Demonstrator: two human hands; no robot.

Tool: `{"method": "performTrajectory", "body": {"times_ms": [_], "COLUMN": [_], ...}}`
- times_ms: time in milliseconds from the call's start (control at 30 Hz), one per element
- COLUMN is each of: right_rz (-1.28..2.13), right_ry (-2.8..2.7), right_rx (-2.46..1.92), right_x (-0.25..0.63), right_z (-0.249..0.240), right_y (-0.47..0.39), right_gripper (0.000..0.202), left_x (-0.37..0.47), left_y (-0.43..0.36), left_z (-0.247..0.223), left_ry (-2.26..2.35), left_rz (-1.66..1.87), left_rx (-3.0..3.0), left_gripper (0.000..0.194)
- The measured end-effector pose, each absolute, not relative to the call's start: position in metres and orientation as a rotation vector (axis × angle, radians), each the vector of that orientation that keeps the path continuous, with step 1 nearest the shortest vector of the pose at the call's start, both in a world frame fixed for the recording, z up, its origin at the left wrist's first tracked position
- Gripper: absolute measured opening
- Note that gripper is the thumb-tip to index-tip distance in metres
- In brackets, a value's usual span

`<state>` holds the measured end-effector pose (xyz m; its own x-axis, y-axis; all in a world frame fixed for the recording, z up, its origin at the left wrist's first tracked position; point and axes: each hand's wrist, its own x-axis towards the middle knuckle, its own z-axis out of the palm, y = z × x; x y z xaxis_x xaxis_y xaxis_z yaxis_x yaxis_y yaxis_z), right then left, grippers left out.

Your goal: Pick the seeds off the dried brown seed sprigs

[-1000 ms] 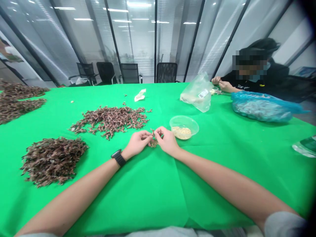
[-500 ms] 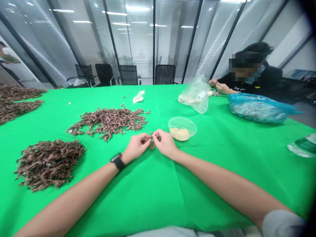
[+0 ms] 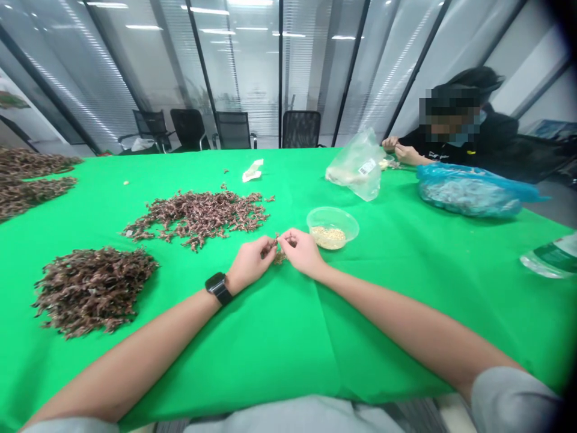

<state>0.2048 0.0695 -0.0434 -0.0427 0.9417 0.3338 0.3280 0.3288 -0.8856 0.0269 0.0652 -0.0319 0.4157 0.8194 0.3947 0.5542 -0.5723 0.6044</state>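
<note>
Single head-worn camera facing forward and down, viewing tabletop from near edge, glass partition standing beyond.

Office meeting room, glass partition walls with blinds, black mesh chairs, long green-covered table

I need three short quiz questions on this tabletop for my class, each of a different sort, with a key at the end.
1. True or false: the watch is on the left arm.

2. Which of these is nearest the right hand?
A. blue bag
B. bowl
C. chair

3. Fill the gap: seen from the worker's seat, the nearest brown pile lies to the ____ of the bowl.

Key:
1. True
2. B
3. left
</note>
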Motion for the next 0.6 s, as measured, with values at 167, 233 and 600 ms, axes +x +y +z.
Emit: {"method": "performTrajectory", "body": {"times_ms": [167, 233, 600], "right_rz": [0.962, 0.99, 1.122], "right_ry": [-1.523, -1.501, -1.398], "right_rx": [-1.129, -1.116, -0.984], "right_x": [0.208, 0.209, 0.209], "right_z": [-0.042, -0.042, -0.042], "right_y": [0.072, 0.073, 0.076], "right_gripper": [0.024, 0.022, 0.036], "left_x": [0.027, 0.027, 0.027], "left_y": [0.062, 0.061, 0.07], "left_z": [-0.028, -0.026, -0.03], "left_ry": [1.163, 1.126, 1.054], "left_rz": [0.945, 0.958, 1.013], "left_rx": [2.338, 2.317, 2.125], "left_gripper": [0.019, 0.021, 0.03]}}
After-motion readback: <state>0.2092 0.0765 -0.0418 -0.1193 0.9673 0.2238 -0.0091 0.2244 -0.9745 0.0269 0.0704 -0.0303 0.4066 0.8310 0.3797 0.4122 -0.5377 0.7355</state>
